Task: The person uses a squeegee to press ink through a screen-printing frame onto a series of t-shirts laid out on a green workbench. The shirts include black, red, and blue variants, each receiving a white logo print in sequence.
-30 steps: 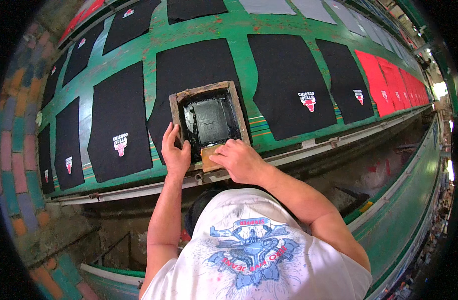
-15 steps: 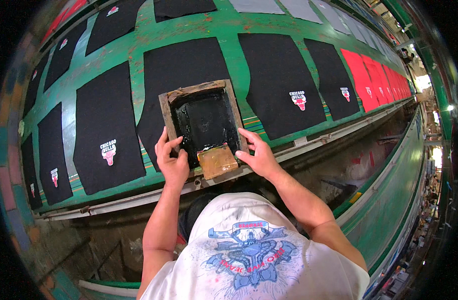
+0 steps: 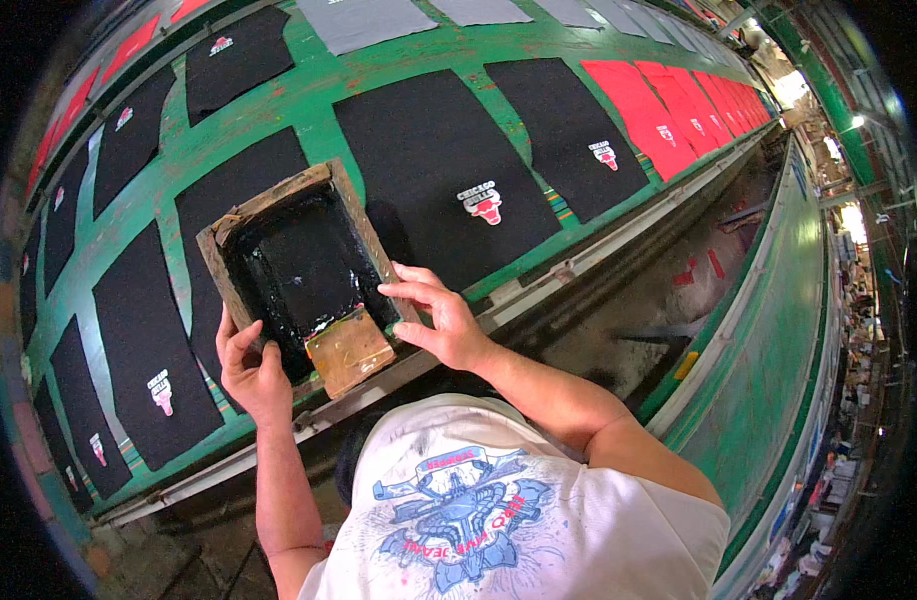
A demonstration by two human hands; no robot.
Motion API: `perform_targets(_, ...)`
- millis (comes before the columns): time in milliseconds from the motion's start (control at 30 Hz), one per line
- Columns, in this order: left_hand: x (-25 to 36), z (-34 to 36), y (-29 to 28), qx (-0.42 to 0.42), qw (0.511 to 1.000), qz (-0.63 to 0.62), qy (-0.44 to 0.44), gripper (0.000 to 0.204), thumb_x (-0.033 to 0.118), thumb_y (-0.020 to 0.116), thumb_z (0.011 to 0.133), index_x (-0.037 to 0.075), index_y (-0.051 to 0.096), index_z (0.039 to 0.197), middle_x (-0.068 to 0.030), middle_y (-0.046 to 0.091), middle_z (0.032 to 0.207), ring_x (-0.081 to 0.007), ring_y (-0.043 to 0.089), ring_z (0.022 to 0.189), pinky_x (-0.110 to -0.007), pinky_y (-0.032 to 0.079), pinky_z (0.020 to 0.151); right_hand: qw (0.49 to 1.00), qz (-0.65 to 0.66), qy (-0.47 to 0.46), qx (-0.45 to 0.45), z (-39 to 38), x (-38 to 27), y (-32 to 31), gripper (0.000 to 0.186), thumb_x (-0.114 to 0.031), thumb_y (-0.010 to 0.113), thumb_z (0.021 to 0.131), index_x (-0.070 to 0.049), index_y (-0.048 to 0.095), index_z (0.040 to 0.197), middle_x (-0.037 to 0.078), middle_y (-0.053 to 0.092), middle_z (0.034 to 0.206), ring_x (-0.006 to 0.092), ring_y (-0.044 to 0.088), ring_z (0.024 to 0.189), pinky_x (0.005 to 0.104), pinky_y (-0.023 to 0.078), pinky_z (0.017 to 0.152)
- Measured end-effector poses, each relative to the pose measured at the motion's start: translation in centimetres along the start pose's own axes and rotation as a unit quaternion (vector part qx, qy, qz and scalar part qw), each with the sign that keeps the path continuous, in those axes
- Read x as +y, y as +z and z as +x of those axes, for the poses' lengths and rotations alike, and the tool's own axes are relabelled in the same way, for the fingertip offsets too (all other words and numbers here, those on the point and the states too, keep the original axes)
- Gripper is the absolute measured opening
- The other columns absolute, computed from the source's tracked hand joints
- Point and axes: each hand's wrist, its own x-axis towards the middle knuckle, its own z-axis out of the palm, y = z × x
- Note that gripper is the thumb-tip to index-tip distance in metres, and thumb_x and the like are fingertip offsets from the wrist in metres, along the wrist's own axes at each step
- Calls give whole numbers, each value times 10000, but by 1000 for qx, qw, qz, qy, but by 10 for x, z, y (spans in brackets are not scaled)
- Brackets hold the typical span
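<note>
**Q:** Hands, state and position?

**A:** My left hand (image 3: 251,372) grips the near left corner of the wooden screen frame (image 3: 297,272), fingers curled over its edge, thumb on the outer side. My right hand (image 3: 437,318) rests on the frame's right rail near the lower corner; fingers spread and bent, tips pressing the wood, not wrapped round it.

**Q:** Where is the frame?

**A:** Flat on the long green table (image 3: 319,110), lying over a black fabric panel (image 3: 211,215), slightly rotated against the table's run. The mesh inside is coated with black ink. A tan squeegee block (image 3: 349,350) lies in the frame's near end, between my two hands, touching neither that I can tell.

**Q:** Surroundings?

**A:** To the right, a black panel with a printed red and white emblem (image 3: 449,170), just beside the frame. Farther right, another black printed panel (image 3: 569,135), then red panels (image 3: 644,110). To the left, printed black panels (image 3: 149,380). My white printed shirt (image 3: 479,510) fills the lower edge.
</note>
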Motion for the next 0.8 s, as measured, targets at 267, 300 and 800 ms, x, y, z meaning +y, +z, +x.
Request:
perform_targets(267,22,-29,172,41,998,-15,-41,340,-154,675,811,29,803,1067,-212,582,1669,-230,680,1367,-312,528,1060,997,-78,-8,-23,-2,27,-182,532,-90,793,964,-62,717,1491,191,473,1701,270,568,1499,407,519,1183)
perform_targets(300,22,-33,195,38,998,-29,-52,338,-154,675,811,26,802,1067,-212,578,1673,-243,672,1387,-319,520,1084,998,-53,11,-18,-3,32,-203,517,-78,779,973,-50,717,1485,183,476,1698,255,571,1489,398,517,1180)
perform_targets(800,16,-77,331,11,990,-55,-130,236,-121,703,826,47,753,986,-221,573,1675,-303,557,1542,-409,453,1226,985,96,138,49,-36,74,-322,462,-233,761,1015,-30,755,1430,151,529,1660,231,523,1514,403,423,1232)
